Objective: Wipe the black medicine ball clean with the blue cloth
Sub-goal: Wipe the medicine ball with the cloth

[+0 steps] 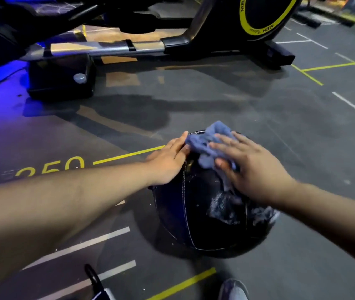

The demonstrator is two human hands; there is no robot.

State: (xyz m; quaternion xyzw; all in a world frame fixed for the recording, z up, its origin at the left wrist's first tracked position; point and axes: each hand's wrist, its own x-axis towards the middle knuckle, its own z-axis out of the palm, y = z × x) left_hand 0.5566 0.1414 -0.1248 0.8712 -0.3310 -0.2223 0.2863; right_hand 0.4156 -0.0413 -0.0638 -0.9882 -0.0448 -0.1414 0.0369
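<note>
Two hands are laid flat on the round black stitched medicine ball at six o'clock: left hand at its ten, right hand upon the crumpled blue cloth at twelve.

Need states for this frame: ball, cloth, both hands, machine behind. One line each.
black medicine ball: on the floor, pale mottled patch on its near right side.
blue cloth: bunched on top of the ball, pressed under the right hand.
left hand: flat, fingers straight, resting on the ball's upper left.
right hand: fingers straight and spread, pressing the cloth onto the ball.
exercise machine: upright on the floor behind the ball, apart from it.
</note>
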